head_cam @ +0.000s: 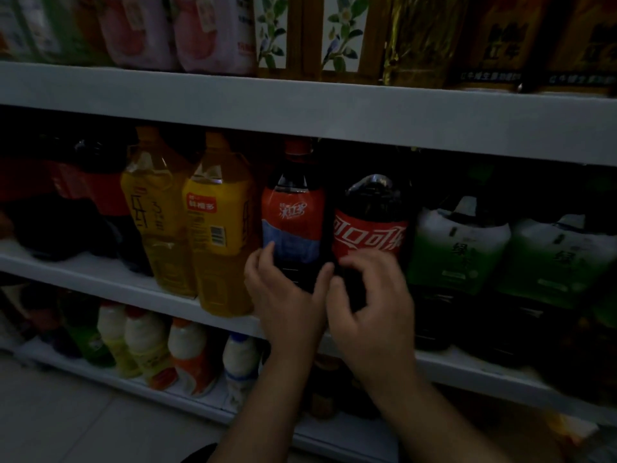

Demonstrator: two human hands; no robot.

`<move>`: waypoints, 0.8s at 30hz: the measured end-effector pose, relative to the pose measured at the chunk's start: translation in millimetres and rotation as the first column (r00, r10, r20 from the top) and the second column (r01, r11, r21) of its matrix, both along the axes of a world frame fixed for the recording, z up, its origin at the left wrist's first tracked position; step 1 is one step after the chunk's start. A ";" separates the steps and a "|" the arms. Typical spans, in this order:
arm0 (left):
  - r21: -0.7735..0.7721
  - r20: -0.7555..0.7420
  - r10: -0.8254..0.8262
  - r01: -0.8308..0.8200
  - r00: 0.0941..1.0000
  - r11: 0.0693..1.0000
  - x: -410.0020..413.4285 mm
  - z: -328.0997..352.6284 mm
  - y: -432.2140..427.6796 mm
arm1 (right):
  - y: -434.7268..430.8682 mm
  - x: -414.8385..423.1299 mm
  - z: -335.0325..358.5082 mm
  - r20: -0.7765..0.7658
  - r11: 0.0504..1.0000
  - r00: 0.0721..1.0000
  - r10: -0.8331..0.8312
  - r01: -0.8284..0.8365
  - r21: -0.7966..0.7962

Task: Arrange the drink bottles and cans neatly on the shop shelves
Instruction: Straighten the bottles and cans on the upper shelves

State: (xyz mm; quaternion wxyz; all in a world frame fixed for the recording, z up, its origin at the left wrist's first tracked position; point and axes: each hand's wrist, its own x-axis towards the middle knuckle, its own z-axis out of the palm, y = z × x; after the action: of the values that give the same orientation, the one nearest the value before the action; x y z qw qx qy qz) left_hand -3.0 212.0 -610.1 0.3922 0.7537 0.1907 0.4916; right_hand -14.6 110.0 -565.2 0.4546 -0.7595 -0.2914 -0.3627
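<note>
The cola bottle [370,235] stands on the middle shelf [100,274], held low by the right grip [370,302], and the left grip [287,305] holds the red-and-blue bottle [293,225] beside it, so aligning this row seems unfinished.

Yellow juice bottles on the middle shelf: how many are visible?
2. The left yellow bottle stands beside the right yellow bottle, which is next to the red-and-blue-labelled bottle. More may be hidden behind them.
</note>
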 end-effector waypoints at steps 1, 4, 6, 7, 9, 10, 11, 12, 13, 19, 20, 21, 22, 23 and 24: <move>0.001 -0.009 -0.021 0.021 1.000 1.000 4.3 0.8 2.8 | 2.6 -1.1 -9.0 -0.048 1.000 0.999 0.025 -0.024 0.010; -0.083 -0.006 -0.082 0.082 0.997 0.993 9.7 -1.2 14.6 | 6.8 -1.5 -28.6 -0.154 0.998 0.986 0.056 -0.059 -0.018; -0.123 0.009 -0.113 0.114 0.994 0.986 10.8 -2.0 25.4 | 8.8 -0.8 -37.6 -0.208 0.996 0.977 0.054 -0.069 -0.065; -0.148 0.023 -0.143 0.144 0.990 0.978 11.3 -1.2 31.5 | 10.2 -0.4 -40.7 -0.238 0.994 0.970 0.053 -0.074 -0.079; -0.191 0.054 -0.206 0.213 0.977 0.958 11.3 1.8 43.3 | 14.9 1.6 -44.4 -0.326 0.993 0.943 0.058 -0.089 -0.082; -0.208 0.067 -0.237 0.246 0.969 0.947 10.4 2.5 48.6 | 18.5 2.7 -46.3 -0.389 0.992 0.919 0.067 -0.103 -0.073; -0.219 0.076 -0.266 0.277 0.961 0.936 9.3 2.6 52.9 | 23.2 3.4 -48.8 -0.461 0.991 0.884 0.082 -0.123 -0.060; -0.223 0.075 -0.287 0.297 0.955 0.929 7.6 2.1 55.6 | 28.6 3.3 -51.5 -0.540 0.988 0.835 0.101 -0.148 -0.045; -0.227 0.072 -0.299 0.308 0.951 0.924 6.0 1.5 57.0 | 34.3 2.8 -53.7 -0.620 0.984 0.774 0.128 -0.176 -0.017; 0.031 -0.106 -0.072 0.076 0.992 0.997 -3.8 5.7 50.8 | 55.4 1.7 -56.4 -0.752 0.955 0.593 0.290 -0.231 0.186; 0.139 -0.135 -0.021 0.040 0.991 0.989 -7.3 8.0 52.6 | 55.5 3.0 -57.2 -0.747 0.950 0.588 0.309 -0.225 0.215; 0.209 -0.168 0.000 0.035 0.986 0.977 -11.0 11.9 55.1 | 55.7 4.0 -57.9 -0.745 0.946 0.584 0.322 -0.222 0.235; 0.236 -0.204 -0.007 0.056 0.979 0.970 -14.5 16.7 58.7 | 56.3 4.3 -58.2 -0.750 0.942 0.571 0.334 -0.221 0.251; 0.239 -0.232 -0.024 0.081 0.972 0.968 -17.2 21.5 62.8 | 57.1 4.6 -58.0 -0.756 0.937 0.554 0.349 -0.220 0.272; 0.233 -0.253 -0.041 0.102 0.967 0.967 -19.2 25.0 66.7 | 58.2 4.8 -57.7 -0.760 0.932 0.538 0.364 -0.216 0.293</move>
State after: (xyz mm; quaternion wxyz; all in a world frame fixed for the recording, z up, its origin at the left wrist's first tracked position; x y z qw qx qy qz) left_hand -22.2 278.7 -585.0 0.2872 0.8579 0.1484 0.3995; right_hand -9.8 168.2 -622.9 0.6508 -0.7411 -0.1456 0.0775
